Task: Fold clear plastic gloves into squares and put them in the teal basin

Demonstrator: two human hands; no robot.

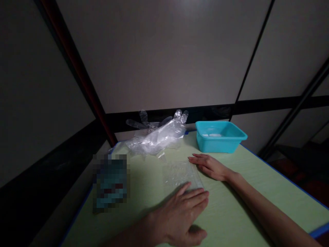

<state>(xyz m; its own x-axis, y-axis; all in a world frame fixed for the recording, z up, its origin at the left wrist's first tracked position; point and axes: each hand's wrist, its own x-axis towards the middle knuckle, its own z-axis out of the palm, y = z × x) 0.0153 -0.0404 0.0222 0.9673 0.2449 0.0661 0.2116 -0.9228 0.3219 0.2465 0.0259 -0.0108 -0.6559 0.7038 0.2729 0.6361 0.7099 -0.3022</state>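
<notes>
One clear plastic sheet [177, 173] is lying flat on the tabletop [144, 185], where the left hand [183, 209] is covering its near edge and the right hand [209, 167] is touching its far right corner; each grip is resting palm-down, loosely spread. Beyond, crumpled plastic gloves [161, 137] are lying left of a turquoise tub [217, 145].

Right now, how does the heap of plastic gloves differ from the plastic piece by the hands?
The heap of plastic gloves is bulging and crumpled, while the plastic piece lies flat. The heap spreads wider than the piece. The heap sits toward the far end of the table; the piece lies by the left hand and right hand. Both look thin and see-through.
</notes>
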